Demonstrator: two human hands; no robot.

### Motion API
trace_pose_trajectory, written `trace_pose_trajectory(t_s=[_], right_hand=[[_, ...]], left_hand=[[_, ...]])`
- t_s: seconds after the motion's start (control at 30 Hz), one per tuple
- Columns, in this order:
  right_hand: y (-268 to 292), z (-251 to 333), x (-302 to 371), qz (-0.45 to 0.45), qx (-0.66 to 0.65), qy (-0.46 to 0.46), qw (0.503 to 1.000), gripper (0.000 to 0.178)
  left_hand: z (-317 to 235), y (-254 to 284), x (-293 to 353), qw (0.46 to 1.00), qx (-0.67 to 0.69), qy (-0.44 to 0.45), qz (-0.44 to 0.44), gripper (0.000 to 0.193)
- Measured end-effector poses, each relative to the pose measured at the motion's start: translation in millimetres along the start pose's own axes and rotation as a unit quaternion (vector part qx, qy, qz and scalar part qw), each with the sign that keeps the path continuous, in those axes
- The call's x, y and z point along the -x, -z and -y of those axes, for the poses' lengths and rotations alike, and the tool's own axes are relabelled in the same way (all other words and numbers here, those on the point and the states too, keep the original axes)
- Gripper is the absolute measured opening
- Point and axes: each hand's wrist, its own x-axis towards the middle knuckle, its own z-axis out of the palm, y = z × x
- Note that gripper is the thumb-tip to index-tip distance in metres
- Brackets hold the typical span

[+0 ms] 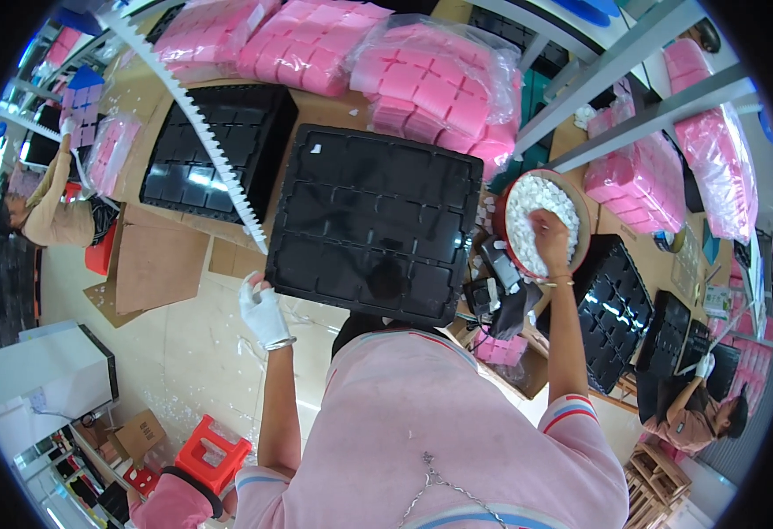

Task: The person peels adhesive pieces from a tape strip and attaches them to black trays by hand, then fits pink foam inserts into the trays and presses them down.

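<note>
A large black plastic tray point(373, 225) with shallow moulded compartments lies in front of me. One small white piece rests near its far left corner. My left hand point(265, 313), in a white glove with bare fingertips, has its fingers at the tray's near left corner, closed on the edge. To the right of the tray is a round red-rimmed bowl point(583, 212) heaped with small white pieces point(536, 196). My bare right hand point(552, 236) reaches into that heap with its fingers curled together; the fingertips are partly hidden among the pieces.
Pink foam packs in clear plastic point(439, 75) line the back of the bench. Further black trays stand left point(215, 150) and right point(607, 304). Grey metal bars point(616, 97) cross at upper right. Small dark devices point(497, 273) sit beside the bowl. Co-workers are at both sides.
</note>
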Motion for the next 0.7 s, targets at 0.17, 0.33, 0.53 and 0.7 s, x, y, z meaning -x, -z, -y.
trace_pose_trajectory(t_s=[0.17,0.33,0.53,0.7], right_hand=[[19,-43,27,-0.039,0.139,-0.054,0.988,0.023],[-19,68,6,-0.014,-0.060,-0.103,0.993,0.008],[-82,166,-5,-0.033,-0.035,-0.051,0.998,0.036],[-107,178,6,-0.089,0.000,-0.047,0.995,0.038]], left_hand=[[-72,-36,-27,0.985,-0.065,-0.152,0.051,0.009],[-118,-97,-78,0.954,-0.044,-0.269,0.123,0.009],[-123,-177,-154,0.927,-0.062,-0.323,0.182,0.003],[-120,-185,-165,0.885,-0.197,-0.394,0.153,0.009]])
